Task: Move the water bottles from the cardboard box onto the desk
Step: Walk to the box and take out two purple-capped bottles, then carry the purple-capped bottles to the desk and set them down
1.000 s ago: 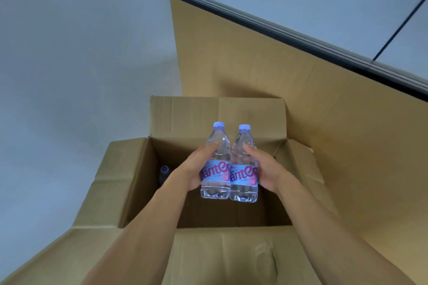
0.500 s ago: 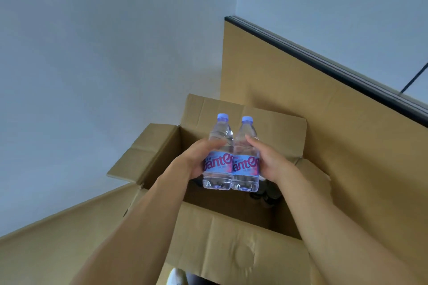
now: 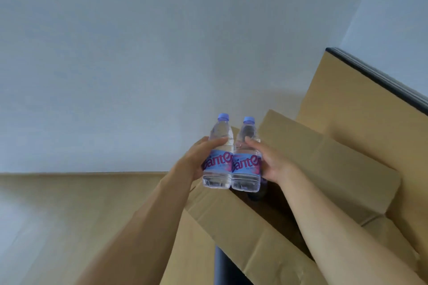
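Above the open cardboard box [image 3: 324,164], two water bottles [image 3: 231,157] stand upright and touching. At 9 o'clock the left hand [image 3: 196,159] grips one bottle; at 3 o'clock the right hand [image 3: 271,164] grips the other. At 8 o'clock lies the tan surface [image 3: 69,203].

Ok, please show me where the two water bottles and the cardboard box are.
left water bottle [image 3: 217,164]: head view, on its label.
right water bottle [image 3: 246,165]: head view, on its label.
cardboard box [image 3: 335,169]: head view, on the far flap.
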Available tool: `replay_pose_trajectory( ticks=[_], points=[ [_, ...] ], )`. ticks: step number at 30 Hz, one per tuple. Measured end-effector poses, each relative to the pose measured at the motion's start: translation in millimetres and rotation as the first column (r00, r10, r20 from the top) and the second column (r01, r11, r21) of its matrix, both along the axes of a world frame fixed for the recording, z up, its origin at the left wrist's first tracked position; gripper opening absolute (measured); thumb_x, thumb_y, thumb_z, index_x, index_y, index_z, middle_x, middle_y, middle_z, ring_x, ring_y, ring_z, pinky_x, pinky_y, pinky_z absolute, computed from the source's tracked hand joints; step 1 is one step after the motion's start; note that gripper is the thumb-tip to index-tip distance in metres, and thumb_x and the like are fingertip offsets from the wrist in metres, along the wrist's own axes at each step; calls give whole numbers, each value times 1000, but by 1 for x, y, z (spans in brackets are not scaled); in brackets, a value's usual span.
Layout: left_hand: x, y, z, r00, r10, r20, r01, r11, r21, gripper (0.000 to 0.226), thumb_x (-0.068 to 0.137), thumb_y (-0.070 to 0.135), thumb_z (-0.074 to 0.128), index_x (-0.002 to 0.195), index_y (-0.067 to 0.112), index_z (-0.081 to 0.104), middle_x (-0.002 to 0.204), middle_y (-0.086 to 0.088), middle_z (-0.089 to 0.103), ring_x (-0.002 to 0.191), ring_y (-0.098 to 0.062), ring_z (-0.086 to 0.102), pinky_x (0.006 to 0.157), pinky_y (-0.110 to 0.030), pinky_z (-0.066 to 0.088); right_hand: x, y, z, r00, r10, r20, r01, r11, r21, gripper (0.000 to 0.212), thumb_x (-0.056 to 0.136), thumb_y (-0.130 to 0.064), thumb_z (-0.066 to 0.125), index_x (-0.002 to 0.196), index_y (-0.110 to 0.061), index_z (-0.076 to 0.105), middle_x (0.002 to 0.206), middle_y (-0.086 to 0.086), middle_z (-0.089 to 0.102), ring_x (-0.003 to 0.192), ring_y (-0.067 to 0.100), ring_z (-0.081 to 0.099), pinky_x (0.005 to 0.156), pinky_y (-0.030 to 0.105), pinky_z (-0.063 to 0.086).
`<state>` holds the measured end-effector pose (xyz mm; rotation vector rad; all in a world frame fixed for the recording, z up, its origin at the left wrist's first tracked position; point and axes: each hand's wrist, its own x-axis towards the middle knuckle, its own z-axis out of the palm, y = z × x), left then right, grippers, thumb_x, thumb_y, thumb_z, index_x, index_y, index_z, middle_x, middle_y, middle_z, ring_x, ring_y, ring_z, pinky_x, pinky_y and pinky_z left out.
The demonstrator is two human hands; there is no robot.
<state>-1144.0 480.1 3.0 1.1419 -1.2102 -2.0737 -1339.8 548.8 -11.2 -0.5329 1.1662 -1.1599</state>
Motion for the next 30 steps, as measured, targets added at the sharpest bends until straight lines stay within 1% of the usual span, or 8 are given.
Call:
replay_pose_trajectory(
  ticks=[4, 6, 10, 14, 20, 22, 26, 30],
  points=[
    [74, -6, 5, 986, 164, 8, -164, 986, -23, 50, 92, 25, 73, 133, 5, 53, 118, -27, 68, 90, -35, 70, 80, -48, 61, 64, -38, -1, 976, 218, 7, -218, 976, -30, 71, 77, -47, 84, 132, -9, 61, 130, 24, 65, 122, 39, 63, 105, 53, 49],
    [116, -7, 8, 972, 233, 18, -232, 972, -25, 50, 93, 26, 71, 134, 5, 52, 123, -28, 67, 94, -36, 69, 85, -50, 60, 105, -56, 3, 947, 320, -9, -320, 946, -48, 75, 69, -50, 89, 127, -8, 65, 130, 25, 65, 121, 40, 63, 105, 52, 49],
    [213, -5, 13, 936, 352, 14, -351, 935, -47, 50, 96, 26, 67, 137, 2, 51, 127, -31, 63, 100, -39, 66, 90, -52, 56, 201, -83, 7, 896, 444, -13, -444, 895, -44, 59, 84, -46, 76, 125, -6, 65, 127, 24, 66, 115, 39, 67, 94, 48, 56],
    [310, 4, 16, 886, 462, 23, -461, 886, -52, 47, 95, 26, 67, 133, 3, 53, 113, -26, 68, 93, -37, 69, 81, -48, 60, 303, -96, 10, 837, 547, -26, -547, 837, -16, 55, 90, -46, 67, 127, -6, 64, 128, 24, 66, 115, 38, 66, 102, 50, 52],
    [446, 30, 14, 777, 627, 47, -625, 779, -49, 47, 92, 27, 73, 131, 10, 54, 119, -27, 68, 98, -37, 69, 94, -54, 57, 445, -103, 12, 711, 703, -11, -704, 711, -4, 63, 96, -51, 59, 139, -5, 55, 133, 24, 63, 125, 40, 60, 112, 53, 43],
    [482, 43, 13, 748, 663, 40, -662, 749, -41, 43, 93, 27, 71, 130, 11, 56, 113, -25, 69, 96, -36, 70, 92, -53, 57, 487, -103, 11, 662, 750, 14, -750, 662, -7, 61, 98, -51, 57, 138, -5, 55, 131, 23, 64, 122, 39, 63, 106, 51, 49],
    [549, 66, 12, 673, 738, 58, -739, 674, -10, 35, 95, 28, 67, 125, 14, 58, 96, -18, 73, 76, -28, 73, 67, -38, 63, 565, -105, 9, 534, 842, 79, -843, 538, -28, 49, 99, -46, 57, 132, -9, 58, 121, 22, 70, 107, 36, 71, 82, 45, 61],
    [603, 85, 12, 603, 795, 60, -796, 605, -17, 37, 97, 35, 65, 126, 13, 58, 100, -17, 75, 80, -28, 74, 68, -38, 62, 634, -105, 8, 418, 904, 84, -905, 423, -48, 60, 94, -46, 67, 142, -13, 51, 129, 23, 65, 114, 38, 67, 87, 47, 58]
  ],
)
